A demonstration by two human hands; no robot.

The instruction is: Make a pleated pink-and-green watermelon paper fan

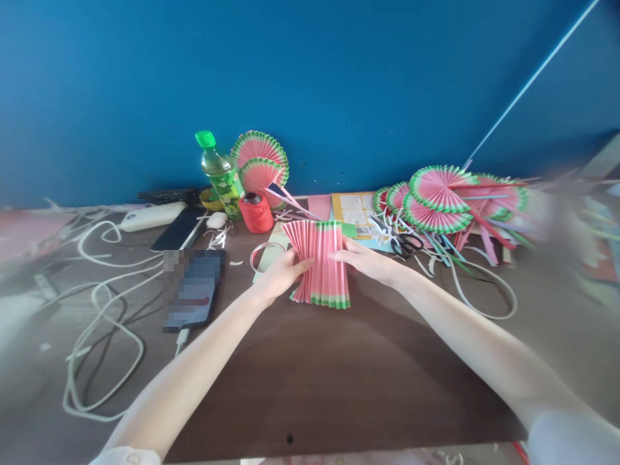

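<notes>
A pleated pink paper sheet (323, 266) with green and white bands along its two ends lies on the brown table (310, 381), squeezed narrower at its middle. My left hand (281, 274) grips its left side at the middle, fingers closed on the folds. My right hand (367, 260) holds the right side, fingers pinching the pleats. Both forearms reach in from the bottom corners.
Finished watermelon paper fans lie piled at the right (438, 194) and lean on the blue wall (259, 161). A green bottle (220, 174), red thread spool (256, 212), scissors (407, 244), a phone (191, 289), white cables (97, 310) and paper scraps surround the work.
</notes>
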